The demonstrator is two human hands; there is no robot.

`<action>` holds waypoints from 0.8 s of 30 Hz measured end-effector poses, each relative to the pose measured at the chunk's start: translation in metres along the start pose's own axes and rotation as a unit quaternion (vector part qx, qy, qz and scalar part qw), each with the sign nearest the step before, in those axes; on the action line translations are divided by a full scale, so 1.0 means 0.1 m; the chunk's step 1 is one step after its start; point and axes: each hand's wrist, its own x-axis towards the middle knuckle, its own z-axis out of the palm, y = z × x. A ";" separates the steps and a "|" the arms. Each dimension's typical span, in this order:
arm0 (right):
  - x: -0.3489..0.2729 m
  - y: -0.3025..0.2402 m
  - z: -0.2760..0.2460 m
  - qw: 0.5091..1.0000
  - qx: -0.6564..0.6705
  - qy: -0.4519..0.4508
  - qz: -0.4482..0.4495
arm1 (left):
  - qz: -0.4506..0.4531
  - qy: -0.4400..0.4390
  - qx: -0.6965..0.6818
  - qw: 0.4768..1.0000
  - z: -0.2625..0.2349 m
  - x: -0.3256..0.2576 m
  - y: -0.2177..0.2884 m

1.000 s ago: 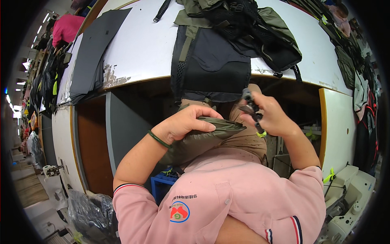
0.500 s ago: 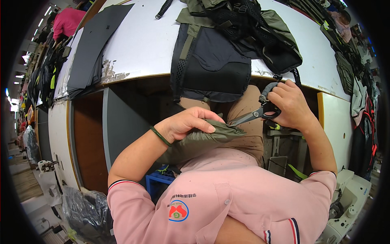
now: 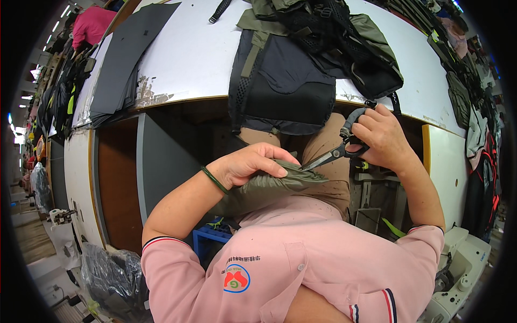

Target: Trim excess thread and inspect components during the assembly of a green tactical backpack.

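Observation:
My left hand (image 3: pixel 249 164) is closed on a piece of thin olive-green fabric (image 3: pixel 256 191), thumb on top, with the cloth bunched across my lap. A dark green bangle (image 3: pixel 215 181) circles that wrist. In my right hand (image 3: pixel 381 135) is a pair of scissors (image 3: pixel 325 159) with dark handles, one of them wrapped in grey. The blades point left and down, their tips at the fabric's upper edge just beside my left fingertips. Whether the blades are cutting into the cloth I cannot tell.
A black and olive backpack (image 3: pixel 291 64) hangs over the front edge of the white table (image 3: pixel 188 48). Dark grey sheets (image 3: pixel 121 64) lie at the table's left. Below are a blue plastic crate (image 3: pixel 207 237) and a clear plastic bag (image 3: pixel 113 274); a white sewing machine (image 3: pixel 460 269) stands lower right.
The scissors have tilted slightly, their tips shifting a little left and down along the fabric edge. My left hand keeps its hold; the whole view has moved slightly.

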 end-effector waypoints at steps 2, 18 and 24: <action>-0.01 0.01 0.02 1.000 0.002 0.015 -0.004 | 0.000 0.000 -0.002 1.000 0.00 0.00 0.00; 0.05 -0.58 0.32 0.718 0.644 -0.121 0.236 | 0.085 0.037 0.233 0.968 0.35 0.01 0.06; 0.02 -0.57 0.28 0.704 0.663 -0.113 0.228 | 0.056 0.106 0.519 0.847 0.40 -0.22 0.25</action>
